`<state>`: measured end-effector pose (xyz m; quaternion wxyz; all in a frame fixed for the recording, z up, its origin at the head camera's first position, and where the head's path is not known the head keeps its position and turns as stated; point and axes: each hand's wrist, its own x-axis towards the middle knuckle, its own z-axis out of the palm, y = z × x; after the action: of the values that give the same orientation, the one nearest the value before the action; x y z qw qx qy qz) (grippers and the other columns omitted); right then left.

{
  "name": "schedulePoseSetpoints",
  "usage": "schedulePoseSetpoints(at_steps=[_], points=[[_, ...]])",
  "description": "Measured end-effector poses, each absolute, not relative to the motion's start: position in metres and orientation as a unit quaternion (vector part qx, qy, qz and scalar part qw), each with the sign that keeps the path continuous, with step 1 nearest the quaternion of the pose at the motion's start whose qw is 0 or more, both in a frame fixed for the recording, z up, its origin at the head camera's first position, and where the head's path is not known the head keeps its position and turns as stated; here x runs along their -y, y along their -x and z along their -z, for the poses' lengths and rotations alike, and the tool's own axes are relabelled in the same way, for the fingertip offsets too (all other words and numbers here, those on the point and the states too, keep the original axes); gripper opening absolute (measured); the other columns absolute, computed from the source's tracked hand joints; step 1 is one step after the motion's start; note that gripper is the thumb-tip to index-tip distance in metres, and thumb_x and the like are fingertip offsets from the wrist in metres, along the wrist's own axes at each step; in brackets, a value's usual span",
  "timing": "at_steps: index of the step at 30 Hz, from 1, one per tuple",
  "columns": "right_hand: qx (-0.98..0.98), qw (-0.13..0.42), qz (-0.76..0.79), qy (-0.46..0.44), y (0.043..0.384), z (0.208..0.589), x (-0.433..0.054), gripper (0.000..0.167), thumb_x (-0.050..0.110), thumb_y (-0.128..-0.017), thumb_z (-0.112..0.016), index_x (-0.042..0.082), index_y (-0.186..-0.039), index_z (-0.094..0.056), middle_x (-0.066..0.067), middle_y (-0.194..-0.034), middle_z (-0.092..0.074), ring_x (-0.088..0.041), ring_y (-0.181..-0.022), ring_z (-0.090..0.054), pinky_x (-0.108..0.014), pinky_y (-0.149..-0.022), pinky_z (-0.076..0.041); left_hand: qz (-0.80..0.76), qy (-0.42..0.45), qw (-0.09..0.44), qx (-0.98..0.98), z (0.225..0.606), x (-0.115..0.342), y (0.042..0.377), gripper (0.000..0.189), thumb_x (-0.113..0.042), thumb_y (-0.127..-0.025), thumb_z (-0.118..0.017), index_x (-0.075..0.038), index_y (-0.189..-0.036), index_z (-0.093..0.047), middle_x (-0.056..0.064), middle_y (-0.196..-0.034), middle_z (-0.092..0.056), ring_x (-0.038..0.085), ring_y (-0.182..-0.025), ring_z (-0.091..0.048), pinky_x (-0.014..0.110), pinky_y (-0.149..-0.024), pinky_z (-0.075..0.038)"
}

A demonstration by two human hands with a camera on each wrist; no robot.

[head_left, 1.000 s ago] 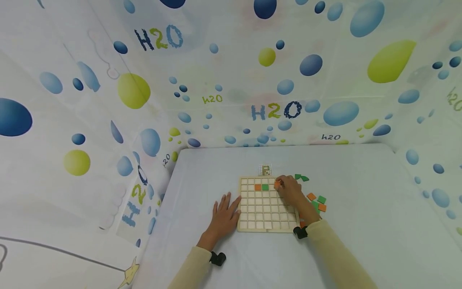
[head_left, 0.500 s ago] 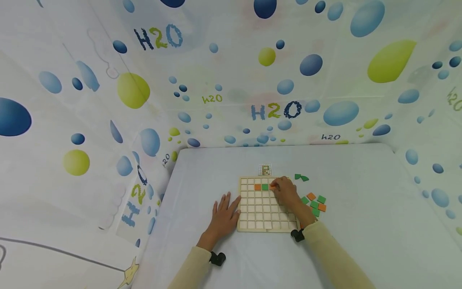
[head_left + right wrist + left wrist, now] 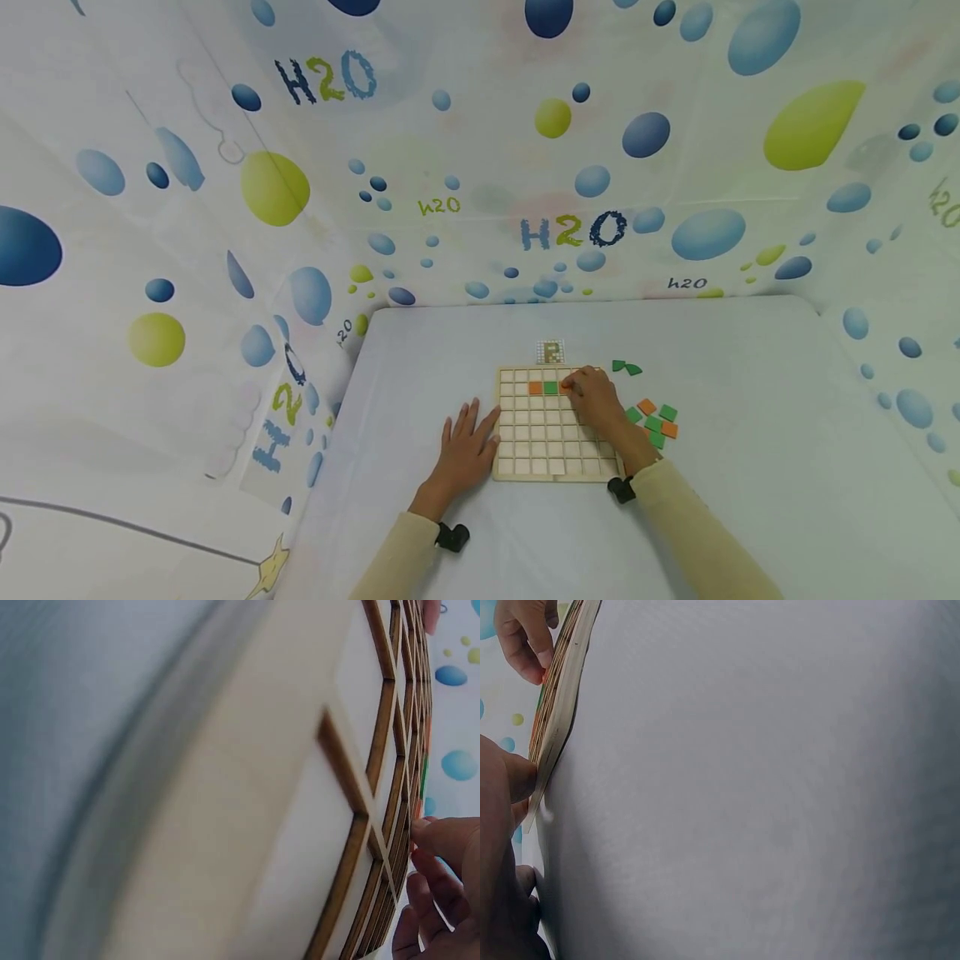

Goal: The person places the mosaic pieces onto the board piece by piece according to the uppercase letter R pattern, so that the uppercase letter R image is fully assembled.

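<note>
A wooden grid board with square cells lies flat on the table. In its upper part an orange square tile and a green square tile sit side by side in cells. My right hand pinches another orange tile at the cell just right of the green one, largely covered by the fingers. My left hand rests with spread fingers on the table, its fingertips at the board's left edge. In the right wrist view the right thumb and fingers meet at the far side of the grid.
A small pattern card lies behind the board. Several loose green and orange square tiles lie right of it, partly behind the right forearm. Two green curved-edge pieces lie farther back. A patterned backdrop rises behind the table.
My right hand has moved left with the orange tile, to the cell beside the green tile, and stays there over the last half second. The left hand has not moved.
</note>
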<state>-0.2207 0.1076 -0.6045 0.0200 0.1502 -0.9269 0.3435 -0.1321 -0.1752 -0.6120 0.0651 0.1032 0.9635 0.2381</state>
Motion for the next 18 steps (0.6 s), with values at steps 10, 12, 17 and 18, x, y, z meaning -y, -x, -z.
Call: schedulePoseSetpoints(at_steps=[10, 12, 17, 18], points=[[0.934, 0.009, -0.332, -0.133, 0.223, 0.595, -0.123, 0.018, 0.012, -0.102, -0.068, 0.005, -0.117, -0.076, -0.021, -0.123, -0.064, -0.043, -0.114, -0.061, -0.068, -0.093, -0.048, -0.237, -0.102, 0.068, -0.964, 0.610, 0.173, 0.133, 0.055, -0.038, -0.113, -0.041, -0.024, -0.166, -0.037, 0.016, -0.176, -0.017, 0.039, -0.163, -0.012, 0.068, -0.126, -0.008], [0.942, 0.012, -0.320, -0.102, 0.226, 0.595, -0.132, 0.021, 0.016, -0.104, -0.067, 0.005, -0.121, -0.073, -0.023, -0.126, -0.063, -0.045, -0.114, -0.061, -0.072, -0.093, -0.047, -0.236, -0.102, 0.067, -0.964, 0.610, 0.173, 0.133, 0.055, -0.038, -0.113, -0.041, -0.024, -0.166, -0.037, 0.016, -0.176, -0.017, 0.039, -0.163, -0.012, 0.068, -0.126, -0.008], [0.947, 0.011, -0.321, -0.003, 0.236, 0.593, -0.162, 0.036, 0.017, -0.104, -0.065, -0.001, -0.135, -0.061, -0.033, -0.138, -0.052, -0.053, -0.125, -0.052, -0.074, -0.098, -0.042, -0.242, -0.102, 0.066, -0.963, 0.610, 0.173, 0.133, 0.055, -0.037, -0.112, -0.042, -0.024, -0.165, -0.038, 0.017, -0.176, -0.018, 0.040, -0.163, -0.013, 0.069, -0.125, -0.008], [0.946, 0.009, -0.324, 0.013, 0.238, 0.592, -0.168, 0.039, 0.016, -0.103, -0.064, -0.002, -0.137, -0.058, -0.034, -0.140, -0.050, -0.055, -0.128, -0.049, -0.073, -0.099, -0.041, -0.242, -0.101, 0.067, -0.963, 0.610, 0.173, 0.134, 0.055, -0.038, -0.112, -0.042, -0.025, -0.165, -0.038, 0.017, -0.176, -0.018, 0.040, -0.163, -0.013, 0.069, -0.126, -0.007]])
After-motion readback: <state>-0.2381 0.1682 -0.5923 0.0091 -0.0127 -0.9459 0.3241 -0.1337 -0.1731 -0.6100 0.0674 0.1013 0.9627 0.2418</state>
